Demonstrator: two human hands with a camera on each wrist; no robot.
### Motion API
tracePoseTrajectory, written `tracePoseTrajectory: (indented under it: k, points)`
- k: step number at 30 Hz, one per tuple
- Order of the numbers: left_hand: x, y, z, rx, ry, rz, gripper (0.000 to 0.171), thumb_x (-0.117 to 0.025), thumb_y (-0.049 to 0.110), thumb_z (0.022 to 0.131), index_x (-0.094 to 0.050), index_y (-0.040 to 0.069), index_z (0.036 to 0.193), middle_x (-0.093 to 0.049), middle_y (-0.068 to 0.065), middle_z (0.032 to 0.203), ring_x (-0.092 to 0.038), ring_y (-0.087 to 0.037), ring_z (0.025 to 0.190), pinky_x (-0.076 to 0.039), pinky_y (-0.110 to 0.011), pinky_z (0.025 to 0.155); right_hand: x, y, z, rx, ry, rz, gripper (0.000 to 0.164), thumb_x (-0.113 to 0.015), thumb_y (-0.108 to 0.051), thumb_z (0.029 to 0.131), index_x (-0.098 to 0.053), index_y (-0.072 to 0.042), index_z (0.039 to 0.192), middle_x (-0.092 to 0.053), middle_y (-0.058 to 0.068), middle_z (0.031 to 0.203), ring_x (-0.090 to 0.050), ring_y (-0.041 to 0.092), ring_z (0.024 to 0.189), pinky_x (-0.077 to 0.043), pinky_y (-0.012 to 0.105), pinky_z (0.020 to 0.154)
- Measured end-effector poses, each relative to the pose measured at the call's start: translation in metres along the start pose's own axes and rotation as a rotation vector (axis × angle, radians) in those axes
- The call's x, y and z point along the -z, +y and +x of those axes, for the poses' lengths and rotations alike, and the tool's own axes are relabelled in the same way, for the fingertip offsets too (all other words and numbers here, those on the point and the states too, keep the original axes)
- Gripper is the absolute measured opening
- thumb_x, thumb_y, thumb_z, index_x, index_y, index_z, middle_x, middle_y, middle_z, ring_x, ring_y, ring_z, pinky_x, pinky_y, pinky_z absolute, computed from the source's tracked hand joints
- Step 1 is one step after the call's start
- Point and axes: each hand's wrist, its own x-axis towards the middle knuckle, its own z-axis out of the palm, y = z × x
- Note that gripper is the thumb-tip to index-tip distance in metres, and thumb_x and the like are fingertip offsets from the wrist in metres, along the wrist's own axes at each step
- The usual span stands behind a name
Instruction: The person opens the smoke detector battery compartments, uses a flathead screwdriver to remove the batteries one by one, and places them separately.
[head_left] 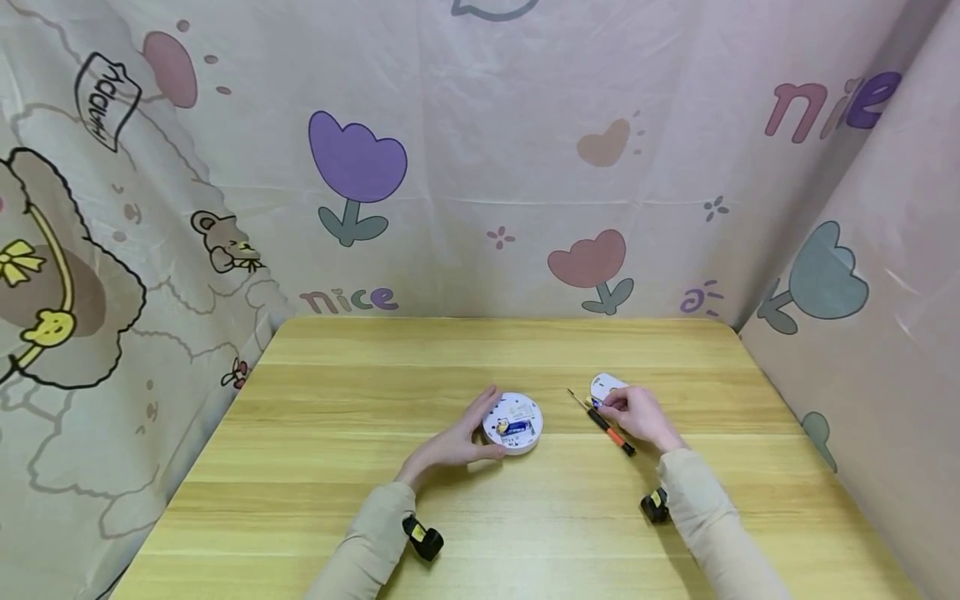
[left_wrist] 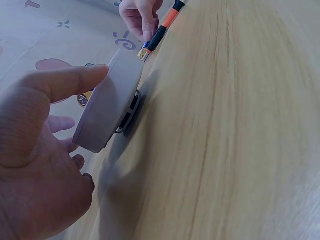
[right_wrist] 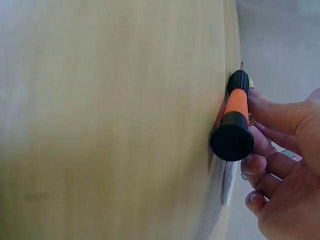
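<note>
A round white battery-powered device (head_left: 531,408) rests near the middle of the table. My left hand (head_left: 456,442) holds it by the rim, with the thumb on the near side and fingers on the far side. A blue battery (head_left: 517,427) shows in its upper face, and a gold battery end (left_wrist: 84,99) sticks up there in the left wrist view. My right hand (head_left: 639,414) pinches another blue-and-gold battery (head_left: 597,403) between thumb and fingertips, beside an orange-and-black screwdriver (head_left: 613,434). That battery is mostly hidden behind the screwdriver in the right wrist view.
A white rounded cover (head_left: 603,383) lies just beyond my right fingertips, partly hidden by the hand. The screwdriver's thin shaft points toward the back left. A printed curtain (head_left: 465,167) hangs behind and at both sides of the wooden table (head_left: 360,358).
</note>
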Motion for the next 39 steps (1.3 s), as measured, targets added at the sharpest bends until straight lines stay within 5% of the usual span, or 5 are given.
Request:
tracePoseTrajectory:
  k: [14, 39]
  points:
    - [-0.0008, -0.0018, -0.0007, -0.006, 0.003, -0.004, 0.100, -0.075, 0.025, 0.090, -0.009, 0.009, 0.163, 0.006, -0.016, 0.171, 0.004, -0.039, 0.158, -0.007, -0.067, 0.124, -0.0052, 0.0000, -0.0007, 0.005, 0.010, -0.037, 0.013, -0.074, -0.019, 0.091, -0.074, -0.008, 0.084, -0.075, 0.004, 0.079, -0.063, 0.009, 0.071, -0.055, 0.032, 0.072]
    - [0.0004, 0.0003, -0.0006, 0.006, 0.006, 0.000, 0.099, -0.074, 0.031, 0.091, -0.009, 0.010, 0.163, 0.004, -0.015, 0.171, 0.004, -0.039, 0.158, -0.007, -0.066, 0.125, -0.0028, -0.0030, -0.0023, -0.020, 0.014, 0.018, 0.015, -0.073, -0.019, 0.092, -0.076, -0.005, 0.090, -0.072, 0.004, 0.078, -0.058, 0.009, 0.069, -0.047, 0.021, 0.064]
